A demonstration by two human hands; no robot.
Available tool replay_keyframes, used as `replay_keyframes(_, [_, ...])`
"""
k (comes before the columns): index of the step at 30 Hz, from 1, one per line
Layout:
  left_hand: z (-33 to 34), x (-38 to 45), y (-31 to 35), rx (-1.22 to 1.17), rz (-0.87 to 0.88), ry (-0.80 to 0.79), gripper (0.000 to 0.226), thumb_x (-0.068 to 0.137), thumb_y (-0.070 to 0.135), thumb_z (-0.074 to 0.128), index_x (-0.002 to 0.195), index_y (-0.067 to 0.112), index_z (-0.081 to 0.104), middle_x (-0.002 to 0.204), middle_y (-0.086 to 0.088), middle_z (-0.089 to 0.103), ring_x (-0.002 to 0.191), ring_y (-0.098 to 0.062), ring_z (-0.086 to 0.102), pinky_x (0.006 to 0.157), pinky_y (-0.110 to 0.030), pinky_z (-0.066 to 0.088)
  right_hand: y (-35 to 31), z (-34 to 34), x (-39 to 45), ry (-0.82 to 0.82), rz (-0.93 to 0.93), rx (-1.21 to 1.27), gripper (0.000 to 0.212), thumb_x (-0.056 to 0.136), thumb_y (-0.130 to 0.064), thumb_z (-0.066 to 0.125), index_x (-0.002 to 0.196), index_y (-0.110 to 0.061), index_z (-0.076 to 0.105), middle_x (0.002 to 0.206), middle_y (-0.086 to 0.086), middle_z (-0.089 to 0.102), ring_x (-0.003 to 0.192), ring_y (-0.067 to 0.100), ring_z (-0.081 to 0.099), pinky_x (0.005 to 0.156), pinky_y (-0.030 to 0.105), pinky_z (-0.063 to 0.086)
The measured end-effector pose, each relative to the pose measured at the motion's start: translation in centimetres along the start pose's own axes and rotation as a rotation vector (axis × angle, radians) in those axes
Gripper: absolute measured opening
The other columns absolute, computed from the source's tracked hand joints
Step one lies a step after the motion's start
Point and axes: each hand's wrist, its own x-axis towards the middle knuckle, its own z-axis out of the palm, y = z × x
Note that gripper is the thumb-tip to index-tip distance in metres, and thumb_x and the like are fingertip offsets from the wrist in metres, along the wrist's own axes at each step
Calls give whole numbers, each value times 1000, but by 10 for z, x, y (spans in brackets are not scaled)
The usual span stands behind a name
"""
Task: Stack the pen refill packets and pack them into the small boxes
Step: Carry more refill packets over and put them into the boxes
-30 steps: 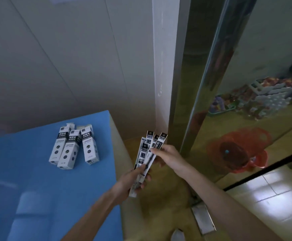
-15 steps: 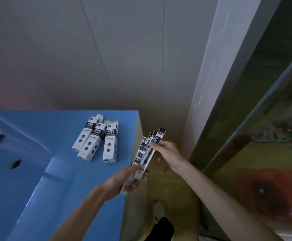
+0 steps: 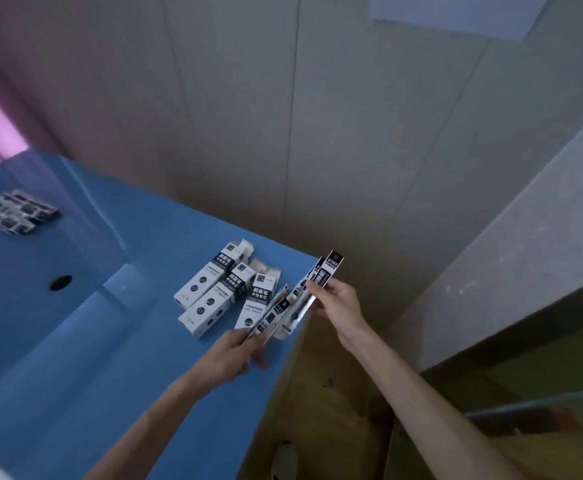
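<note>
Both hands hold a fanned bundle of pen refill packets (image 3: 292,306) over the right edge of the blue table (image 3: 75,341). My left hand (image 3: 234,355) grips the bundle's lower end. My right hand (image 3: 335,303) pinches the upper end near the black labels. Three small white boxes (image 3: 224,292) with black bands lie side by side on the table just left of the bundle, their top flaps open. More refill packets (image 3: 13,211) lie at the table's far left.
A round hole (image 3: 60,282) is in the table top left of the boxes. A pale panelled wall rises behind the table. A white pillar and a dark glossy surface stand on the right, with brown floor below.
The view has swung left and the hands with the packet bundle have come over the table's right edge, close to the three boxes. The loose packets at far left have come into sight.
</note>
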Motion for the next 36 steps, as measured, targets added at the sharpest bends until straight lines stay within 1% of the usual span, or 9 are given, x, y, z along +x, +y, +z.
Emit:
replay_keyframes(4, [-18, 5, -9, 224, 140, 319, 37, 102, 31, 59, 72, 11, 50, 60, 6, 51, 58, -13, 47, 57, -38, 39, -11, 8, 24, 68, 5, 58, 9, 98, -13, 68, 102, -8, 75, 96, 10, 76, 79, 13, 70, 69, 28, 62])
replay_keyframes(9, [-13, 18, -2, 407, 87, 671, 44, 91, 54, 66, 70, 22, 43, 60, 9, 54, 59, -11, 53, 51, -30, 34, -28, 2, 53, 176, 29, 154, 14, 100, -12, 64, 108, -3, 72, 101, 9, 76, 95, 21, 74, 79, 34, 63])
replay_keyframes(14, [2, 42, 0, 639, 72, 650, 47, 75, 67, 72, 88, 28, 48, 83, 14, 55, 70, -10, 55, 57, -32, 47, -41, -4, 70, 211, 6, 180, 18, 100, -12, 64, 112, 1, 70, 105, 12, 75, 102, 25, 73, 88, 41, 62])
replay_keyframes(19, [0, 49, -7, 568, 49, 639, 43, 76, 58, 72, 100, 29, 51, 92, 10, 66, 80, -16, 64, 63, -34, 55, -55, -3, 85, 223, -14, 187, 18, 99, -12, 66, 112, 0, 70, 108, 15, 75, 101, 28, 74, 85, 42, 63])
replay_keyframes(25, [2, 23, -15, 393, 192, 723, 39, 77, 55, 79, 94, 44, 46, 78, 22, 59, 70, -5, 60, 53, -24, 43, -80, 5, 92, 159, -106, 98, 14, 98, -13, 68, 106, -2, 71, 98, 9, 76, 84, 18, 76, 79, 35, 64])
replay_keyframes(28, [6, 16, -24, 318, 214, 759, 43, 78, 35, 84, 80, 44, 43, 63, 18, 51, 56, -4, 49, 50, -22, 33, -98, 11, 88, 101, -193, -1, 11, 96, -13, 70, 101, -4, 73, 89, 7, 76, 76, 15, 76, 67, 29, 62])
replay_keyframes(30, [6, 14, -28, 273, 208, 772, 41, 75, 30, 85, 78, 39, 45, 61, 11, 52, 55, -8, 49, 49, -27, 36, -107, 16, 83, 53, -256, -57, 7, 96, -12, 71, 98, -6, 74, 86, 7, 77, 77, 20, 77, 66, 34, 63])
replay_keyframes(33, [4, 15, -34, 237, 218, 780, 36, 70, 44, 79, 95, 25, 60, 67, 5, 60, 61, -15, 57, 55, -42, 52, -119, 25, 74, -18, -305, -117, 6, 95, -13, 72, 97, -7, 74, 87, 8, 78, 79, 25, 77, 66, 40, 64])
replay_keyframes(36, [4, 16, -34, 213, 274, 781, 45, 72, 42, 83, 108, 24, 65, 68, 9, 58, 61, -13, 54, 58, -39, 53, -130, 29, 66, -59, -338, -142, 9, 95, -13, 72, 99, -6, 74, 87, 6, 78, 78, 22, 77, 65, 42, 64])
